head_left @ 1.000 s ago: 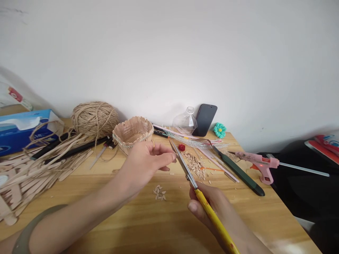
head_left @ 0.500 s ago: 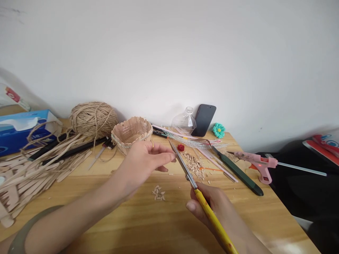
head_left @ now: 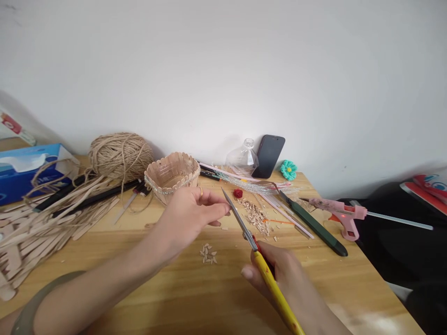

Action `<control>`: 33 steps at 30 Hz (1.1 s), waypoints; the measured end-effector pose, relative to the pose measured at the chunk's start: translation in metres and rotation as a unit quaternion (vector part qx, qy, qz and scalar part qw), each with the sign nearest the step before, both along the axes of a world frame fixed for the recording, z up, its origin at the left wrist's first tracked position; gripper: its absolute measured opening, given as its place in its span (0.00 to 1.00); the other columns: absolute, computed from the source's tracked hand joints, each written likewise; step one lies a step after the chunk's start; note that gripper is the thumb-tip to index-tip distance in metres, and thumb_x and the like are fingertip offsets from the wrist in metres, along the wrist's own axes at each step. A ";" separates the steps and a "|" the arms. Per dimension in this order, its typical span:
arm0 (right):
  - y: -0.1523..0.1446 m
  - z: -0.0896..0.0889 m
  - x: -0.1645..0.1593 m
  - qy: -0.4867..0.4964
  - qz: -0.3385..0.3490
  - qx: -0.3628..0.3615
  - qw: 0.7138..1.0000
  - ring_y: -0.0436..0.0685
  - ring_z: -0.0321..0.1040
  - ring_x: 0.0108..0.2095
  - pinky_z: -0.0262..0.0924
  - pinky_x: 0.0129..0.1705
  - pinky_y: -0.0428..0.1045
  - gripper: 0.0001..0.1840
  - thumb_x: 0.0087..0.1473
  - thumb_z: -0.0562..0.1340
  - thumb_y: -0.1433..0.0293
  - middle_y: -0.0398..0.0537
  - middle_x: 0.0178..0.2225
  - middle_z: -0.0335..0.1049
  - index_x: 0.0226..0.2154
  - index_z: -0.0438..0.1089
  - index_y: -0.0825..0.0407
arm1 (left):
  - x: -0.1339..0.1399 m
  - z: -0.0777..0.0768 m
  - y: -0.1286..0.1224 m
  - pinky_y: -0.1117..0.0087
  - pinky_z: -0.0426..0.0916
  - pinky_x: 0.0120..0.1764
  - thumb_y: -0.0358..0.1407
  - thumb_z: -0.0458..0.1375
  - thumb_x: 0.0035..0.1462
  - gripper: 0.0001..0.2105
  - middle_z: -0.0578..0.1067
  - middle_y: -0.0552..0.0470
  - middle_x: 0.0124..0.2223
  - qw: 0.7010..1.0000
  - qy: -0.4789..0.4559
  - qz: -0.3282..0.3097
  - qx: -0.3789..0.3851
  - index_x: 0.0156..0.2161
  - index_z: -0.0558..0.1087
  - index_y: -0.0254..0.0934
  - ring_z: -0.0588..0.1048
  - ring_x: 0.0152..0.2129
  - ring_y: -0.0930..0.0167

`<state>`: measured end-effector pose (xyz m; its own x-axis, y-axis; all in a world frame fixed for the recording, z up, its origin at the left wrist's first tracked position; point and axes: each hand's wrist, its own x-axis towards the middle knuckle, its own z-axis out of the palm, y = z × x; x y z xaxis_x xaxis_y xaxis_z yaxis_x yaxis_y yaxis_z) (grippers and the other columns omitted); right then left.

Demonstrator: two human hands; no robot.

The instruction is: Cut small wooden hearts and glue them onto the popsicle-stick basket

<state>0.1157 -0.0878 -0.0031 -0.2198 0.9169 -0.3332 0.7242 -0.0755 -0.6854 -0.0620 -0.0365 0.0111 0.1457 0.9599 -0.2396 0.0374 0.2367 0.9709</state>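
My right hand (head_left: 279, 270) is closed around the yellow handle of a pair of scissors (head_left: 240, 221), whose blades point away and to the left. A red part shows by the pivot. Close to the blades, the thumb and fingers of my left hand (head_left: 195, 209) are pinched together; whatever is between them is too small to make out. On the table below lies a small cluster of pointed wood chips (head_left: 208, 254). A bigger pile of wood chips (head_left: 256, 216) is just beyond the scissors, with a red rose-like piece (head_left: 238, 193) near it.
Behind my left hand stands a wooden-stick basket (head_left: 171, 172), beside a twine ball (head_left: 120, 156). Craft sticks (head_left: 38, 242) and a tissue box (head_left: 31, 172) are left. A phone (head_left: 270, 156), clear bottle top (head_left: 242, 160), green-handled tool (head_left: 317, 228) and pink glue gun (head_left: 344, 214) are right.
The scissors have shifted slightly left, and a red part of their handle now shows by my right hand. My left hand keeps its pinch almost in place. The view has moved a little.
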 end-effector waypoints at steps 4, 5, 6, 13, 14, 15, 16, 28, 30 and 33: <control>-0.001 0.002 0.001 0.014 0.013 0.003 1.000 0.49 0.46 0.22 0.43 0.22 0.46 0.26 0.45 0.54 0.46 0.39 0.19 0.50 0.19 0.52 0.51 | 0.002 0.000 -0.002 0.74 0.65 0.29 0.32 0.59 0.43 0.04 0.73 0.56 0.22 1.000 -0.008 0.003 -0.007 0.21 0.73 0.36 0.69 0.23 0.75; -0.001 0.002 0.001 0.017 0.017 0.000 1.000 0.49 0.46 0.22 0.44 0.22 0.46 0.25 0.46 0.53 0.46 0.39 0.20 0.51 0.19 0.52 0.51 | 0.003 0.000 -0.002 0.74 0.65 0.29 0.32 0.59 0.43 0.04 0.73 0.56 0.22 1.000 -0.011 0.002 -0.008 0.21 0.73 0.36 0.69 0.23 0.75; -0.001 0.002 0.001 0.021 0.021 -0.004 1.000 0.49 0.46 0.22 0.44 0.22 0.46 0.26 0.46 0.53 0.46 0.39 0.20 0.50 0.19 0.52 0.51 | 0.003 0.000 -0.003 0.74 0.65 0.29 0.32 0.59 0.43 0.04 0.73 0.56 0.22 1.000 -0.014 0.001 -0.008 0.21 0.73 0.36 0.69 0.23 0.75; -0.002 -0.002 0.001 0.019 0.001 0.003 1.000 0.48 0.42 0.20 0.39 0.20 0.45 0.23 0.46 0.56 0.52 0.37 0.18 0.44 0.17 0.47 0.50 | 0.004 -0.001 -0.003 0.74 0.65 0.29 0.32 0.59 0.43 0.03 0.73 0.56 0.22 1.000 -0.011 0.009 -0.020 0.22 0.73 0.36 0.70 0.22 0.75; -0.002 -0.003 0.002 0.012 0.001 0.003 1.000 0.48 0.42 0.20 0.39 0.20 0.45 0.23 0.46 0.56 0.52 0.37 0.17 0.44 0.17 0.47 0.50 | 0.004 -0.001 -0.003 0.74 0.65 0.29 0.32 0.59 0.43 0.03 0.73 0.56 0.22 1.000 -0.012 0.009 -0.022 0.22 0.73 0.36 0.70 0.22 0.75; -0.003 -0.004 0.003 0.007 0.001 0.002 1.000 0.48 0.42 0.20 0.39 0.20 0.45 0.24 0.45 0.56 0.52 0.37 0.17 0.44 0.16 0.47 0.50 | 0.004 -0.001 -0.003 0.74 0.65 0.28 0.31 0.59 0.42 0.03 0.73 0.56 0.22 1.000 -0.012 0.008 -0.024 0.22 0.73 0.36 0.69 0.22 0.75; -0.003 -0.005 0.004 0.003 0.000 0.002 1.000 0.48 0.42 0.20 0.39 0.20 0.45 0.24 0.45 0.56 0.51 0.36 0.17 0.44 0.16 0.47 0.50 | 0.004 -0.001 -0.004 0.74 0.65 0.28 0.31 0.60 0.42 0.03 0.73 0.56 0.22 1.000 -0.011 0.008 -0.027 0.22 0.73 0.36 0.69 0.21 0.75; -0.007 -0.021 0.026 0.099 -0.022 -0.033 0.994 0.46 0.44 0.13 0.41 0.14 0.44 0.29 0.48 0.47 0.40 0.35 0.12 0.46 0.19 0.50 0.49 | 0.006 -0.002 -0.001 0.73 0.68 0.28 0.35 0.62 0.40 0.04 0.75 0.53 0.24 0.999 -0.005 -0.004 -0.051 0.22 0.76 0.36 0.70 0.24 0.73; -0.007 -0.025 0.032 0.118 -0.036 -0.034 0.992 0.46 0.45 0.13 0.42 0.14 0.44 0.30 0.49 0.46 0.40 0.35 0.11 0.46 0.18 0.50 0.49 | 0.002 -0.003 -0.001 0.73 0.67 0.27 0.35 0.62 0.39 0.04 0.76 0.53 0.23 0.998 0.028 -0.022 -0.048 0.22 0.76 0.37 0.70 0.23 0.72; -0.004 -0.032 0.039 0.131 -0.046 -0.019 0.990 0.48 0.50 0.14 0.45 0.15 0.45 0.30 0.50 0.45 0.41 0.37 0.11 0.48 0.16 0.50 0.48 | -0.012 -0.014 -0.002 0.73 0.65 0.27 0.35 0.61 0.40 0.03 0.77 0.54 0.22 0.990 0.122 -0.071 -0.024 0.21 0.77 0.38 0.71 0.21 0.72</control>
<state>0.1550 -0.0921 -0.0347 -0.2198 0.9251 -0.3096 0.5104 -0.1614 -0.8446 -0.0744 -0.0386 -0.0029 0.2103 0.9209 -0.3282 0.3054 0.2570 0.9169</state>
